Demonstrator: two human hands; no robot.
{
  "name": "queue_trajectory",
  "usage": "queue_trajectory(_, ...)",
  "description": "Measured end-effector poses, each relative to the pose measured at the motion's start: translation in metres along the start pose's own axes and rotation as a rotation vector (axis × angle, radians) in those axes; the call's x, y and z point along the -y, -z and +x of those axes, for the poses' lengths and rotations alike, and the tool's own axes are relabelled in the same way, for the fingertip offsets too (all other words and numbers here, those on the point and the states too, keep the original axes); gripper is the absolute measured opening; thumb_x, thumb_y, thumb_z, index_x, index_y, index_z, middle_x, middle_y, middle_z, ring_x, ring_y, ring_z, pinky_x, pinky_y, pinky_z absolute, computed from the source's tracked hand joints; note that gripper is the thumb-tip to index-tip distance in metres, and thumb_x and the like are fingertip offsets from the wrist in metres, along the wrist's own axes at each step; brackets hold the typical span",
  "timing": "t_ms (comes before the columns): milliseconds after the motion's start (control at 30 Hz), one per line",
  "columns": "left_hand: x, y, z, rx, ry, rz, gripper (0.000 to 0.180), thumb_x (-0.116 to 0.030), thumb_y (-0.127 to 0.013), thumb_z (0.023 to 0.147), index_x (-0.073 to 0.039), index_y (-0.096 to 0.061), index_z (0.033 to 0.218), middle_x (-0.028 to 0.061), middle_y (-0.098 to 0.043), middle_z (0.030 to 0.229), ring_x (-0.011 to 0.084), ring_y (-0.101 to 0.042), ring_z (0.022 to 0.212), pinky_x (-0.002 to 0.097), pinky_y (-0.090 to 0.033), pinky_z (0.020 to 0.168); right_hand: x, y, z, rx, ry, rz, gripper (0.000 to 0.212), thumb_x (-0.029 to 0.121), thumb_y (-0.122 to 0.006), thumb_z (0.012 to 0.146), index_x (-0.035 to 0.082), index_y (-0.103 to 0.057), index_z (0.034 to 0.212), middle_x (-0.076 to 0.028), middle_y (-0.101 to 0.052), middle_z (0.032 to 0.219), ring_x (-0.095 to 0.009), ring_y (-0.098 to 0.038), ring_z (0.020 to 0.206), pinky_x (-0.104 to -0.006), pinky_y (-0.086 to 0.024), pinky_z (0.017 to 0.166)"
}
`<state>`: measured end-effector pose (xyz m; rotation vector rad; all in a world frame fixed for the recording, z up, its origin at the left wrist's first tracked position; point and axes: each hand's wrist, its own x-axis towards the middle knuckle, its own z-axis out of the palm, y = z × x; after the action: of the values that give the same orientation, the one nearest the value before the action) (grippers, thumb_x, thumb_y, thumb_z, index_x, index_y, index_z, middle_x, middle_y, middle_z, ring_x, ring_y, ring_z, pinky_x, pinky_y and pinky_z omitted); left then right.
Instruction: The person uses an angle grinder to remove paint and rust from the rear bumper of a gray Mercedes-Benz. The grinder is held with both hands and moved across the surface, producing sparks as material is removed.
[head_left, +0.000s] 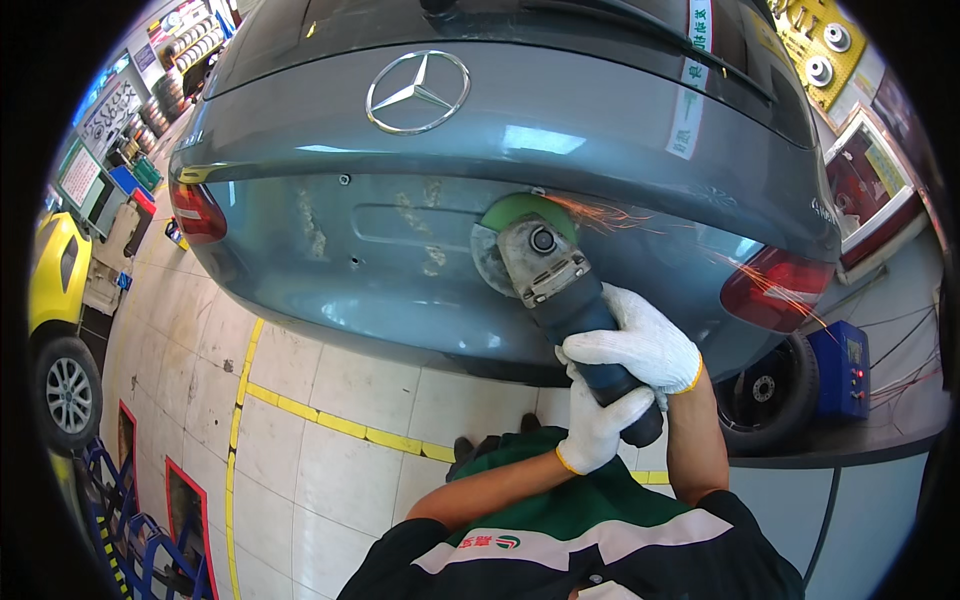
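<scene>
Both of my hands, in white cotton gloves with yellow cuffs, hold an angle grinder [560,285]. My right hand [640,342] is wrapped round the body behind the metal head. Lower down, my left hand [602,418] grips the rear end of the handle. The green disc [518,210] meets the grey car's tailgate [270,240] at a small stud in the plate recess, and orange sparks [600,212] stream off to the right. Another stud [345,180] sticks out further left, and patches of old adhesive [312,225] mark the panel. The contact point is partly hidden by the disc.
The right tail light [775,290] lies in the sparks' path. Below it are a loose wheel [765,390] and a blue box [840,370] with cables. Yellow lines [340,424] cross the tiled floor. A yellow car [65,290] and blue metal frames [150,545] stand at left.
</scene>
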<state>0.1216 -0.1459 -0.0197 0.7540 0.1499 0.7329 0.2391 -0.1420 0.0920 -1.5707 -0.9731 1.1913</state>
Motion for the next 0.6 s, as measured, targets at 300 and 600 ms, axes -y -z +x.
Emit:
queue_trajectory(300, 0.008, 0.004, -0.002, -0.017, 0.035, 0.014, 0.040, -0.009, -0.079, 0.088, -0.001, -0.064, 0.123, 0.0094, -0.072, 0.114, 0.0190, -0.073, 0.101, 0.0360, -0.059, 0.090, 0.006, -0.001, -0.004, 0.014, -0.019, 0.039, 0.056, 0.030, -0.083, 0.086, -0.002, -0.065, 0.128, -0.008, -0.070, 0.099, -0.016, -0.065, 0.087, -0.0328, -0.056, 0.080)
queue_trajectory(600, 0.010, 0.010, -0.002, 0.038, 0.062, 0.027, 0.048, -0.009, -0.080, 0.088, -0.001, -0.060, 0.131, 0.0092, -0.069, 0.119, 0.0186, -0.071, 0.105, 0.0365, -0.058, 0.094, 0.005, -0.001, -0.002, 0.015, -0.004, 0.051, 0.055, 0.028, -0.082, 0.086, -0.002, -0.064, 0.129, -0.008, -0.070, 0.097, -0.015, -0.066, 0.084, -0.0327, -0.057, 0.078)
